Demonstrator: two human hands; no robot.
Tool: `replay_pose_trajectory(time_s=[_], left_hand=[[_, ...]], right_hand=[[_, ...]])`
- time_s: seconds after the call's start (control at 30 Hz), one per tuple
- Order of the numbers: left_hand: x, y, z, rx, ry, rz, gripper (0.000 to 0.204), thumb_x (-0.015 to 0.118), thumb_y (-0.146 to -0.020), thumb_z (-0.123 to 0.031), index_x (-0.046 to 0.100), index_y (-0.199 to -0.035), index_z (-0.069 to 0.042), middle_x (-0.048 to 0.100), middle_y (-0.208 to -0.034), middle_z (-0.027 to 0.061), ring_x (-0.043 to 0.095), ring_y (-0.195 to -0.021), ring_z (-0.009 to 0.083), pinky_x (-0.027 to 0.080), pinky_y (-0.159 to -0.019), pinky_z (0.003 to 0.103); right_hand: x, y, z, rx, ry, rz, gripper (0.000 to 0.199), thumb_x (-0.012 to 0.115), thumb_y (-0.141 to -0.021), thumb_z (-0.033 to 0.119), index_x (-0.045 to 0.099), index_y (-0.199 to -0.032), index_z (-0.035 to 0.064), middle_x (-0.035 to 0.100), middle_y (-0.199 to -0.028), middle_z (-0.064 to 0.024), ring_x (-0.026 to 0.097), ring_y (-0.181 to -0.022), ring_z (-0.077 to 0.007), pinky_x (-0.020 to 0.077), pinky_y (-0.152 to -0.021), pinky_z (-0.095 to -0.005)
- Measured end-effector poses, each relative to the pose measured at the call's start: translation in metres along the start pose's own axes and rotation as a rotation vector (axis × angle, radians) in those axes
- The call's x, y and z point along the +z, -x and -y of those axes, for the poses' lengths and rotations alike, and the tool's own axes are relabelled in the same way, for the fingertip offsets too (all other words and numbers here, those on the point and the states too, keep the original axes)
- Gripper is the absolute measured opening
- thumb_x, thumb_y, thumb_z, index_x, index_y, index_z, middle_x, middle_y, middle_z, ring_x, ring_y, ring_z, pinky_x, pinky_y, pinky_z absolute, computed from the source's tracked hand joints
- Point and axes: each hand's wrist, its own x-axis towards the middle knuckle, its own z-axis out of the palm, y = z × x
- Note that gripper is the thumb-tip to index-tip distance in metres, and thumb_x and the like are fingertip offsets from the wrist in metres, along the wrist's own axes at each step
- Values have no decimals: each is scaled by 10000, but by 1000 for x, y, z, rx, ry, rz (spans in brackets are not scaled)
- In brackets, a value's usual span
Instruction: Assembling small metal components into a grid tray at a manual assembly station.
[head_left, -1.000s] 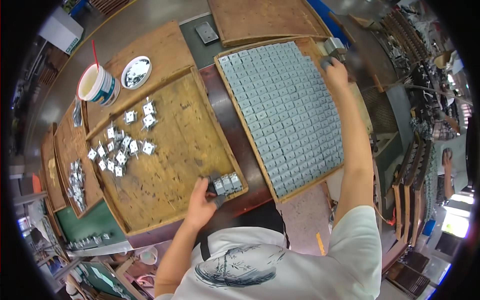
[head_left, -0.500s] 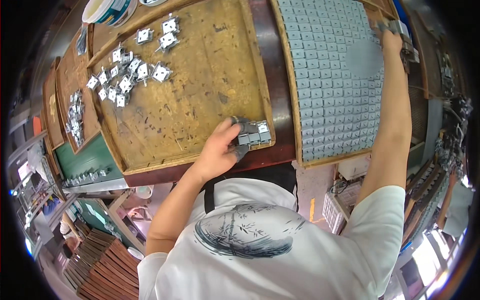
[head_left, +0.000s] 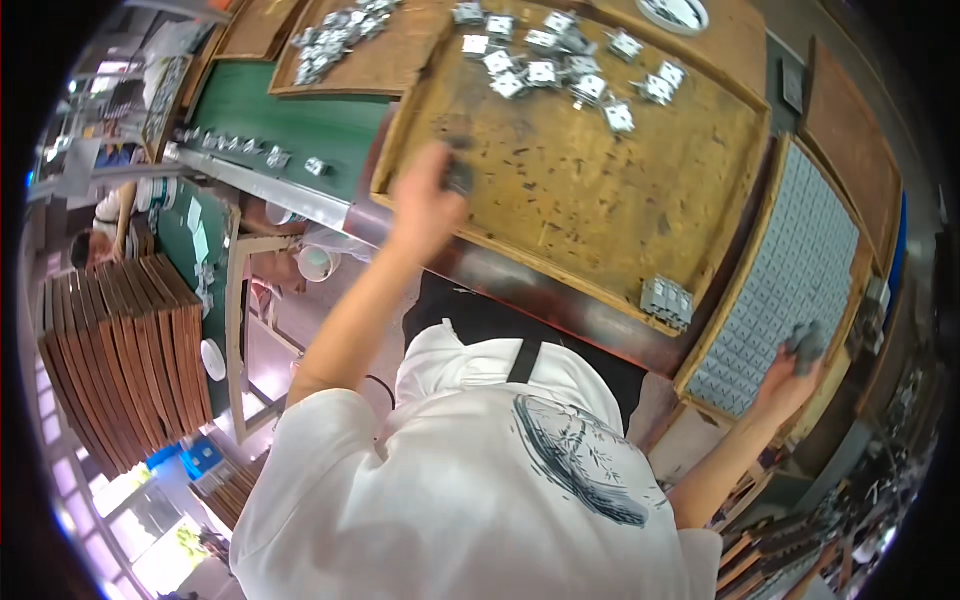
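Over the near left corner of a worn yellow wooden tray (head_left: 560,200) is my left hand (head_left: 432,200). Dark covers wrap its fingers, which motion smears, so its grip and any contents are unclear. A short block of silvery metal parts (head_left: 667,302) stands side by side in the tray's near right corner. To the right, my right hand (head_left: 785,380) hovers at the near end of a framed tray (head_left: 780,270) packed with rows of grey rectangular parts. Its dark-covered fingers look loosely apart, and I see nothing held in them.
Loose silvery metal parts (head_left: 541,72) are scattered along the yellow tray's far side. More lie heaped in a wooden tray (head_left: 345,40) at the far left. Several parts sit on a green surface (head_left: 290,110). Stacked wooden trays (head_left: 125,365) stand at the left.
The view has swung left. My left hand has let go of the metal parts in the corner and moved left. My right hand has come back from the far right toward the grey parts' near end.
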Motion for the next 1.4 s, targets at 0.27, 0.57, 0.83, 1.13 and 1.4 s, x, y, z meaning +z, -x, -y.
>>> replay_pose_trajectory(time_s=[0.27, 0.57, 0.83, 1.13, 1.4], left_hand=[[-124, -49, 164, -612, -849, -12, 439, 591, -821, -348, 578, -1191, -112, 676, -947, 255, 645, -945, 401, 501, -759, 477], [-69, -16, 53, -493, 1294, 104, 298, 569, -896, -25, 578, -1194, -5, 662, -1101, 68, 641, -965, 187, 521, -837, 329], [-28, 28, -64, -149, 1196, 453, 394, 687, -844, -1, 589, -1225, 9, 633, -1127, 38, 594, -1042, 130, 476, -912, 275], [-14, 29, -84, -56, 1076, 626, 364, 610, -878, 33, 572, -1240, 30, 565, -1158, 57, 571, -1088, 158, 466, -931, 293], [9, 20, -106, 21, 956, 688, 400, 554, -874, 89, 554, -1269, 30, 533, -1175, 67, 544, -1131, 163, 440, -961, 275]], right_hand=[[83, 66, -38, -38, 249, 64, 369, 553, -965, 87, 495, -1305, -44, 615, -1154, -117, 612, -943, -160, 532, -760, -286], [196, 106, -63, 84, 425, 237, 368, 621, -865, 41, 575, -1229, 10, 607, -1034, -68, 610, -916, -139, 528, -751, -283], [276, 102, -60, -480, 1004, 737, 284, 722, -821, 142, 603, -1033, -5, 616, -903, -116, 637, -781, -242, 512, -668, -317], [260, 100, -56, -521, 1072, 725, 259, 734, -735, 82, 635, -958, -7, 574, -895, -137, 612, -773, -307, 503, -645, -350], [254, 92, -56, -686, 1161, 617, 256, 727, -654, 9, 614, -884, -7, 564, -864, -149, 591, -740, -329, 497, -628, -391]])
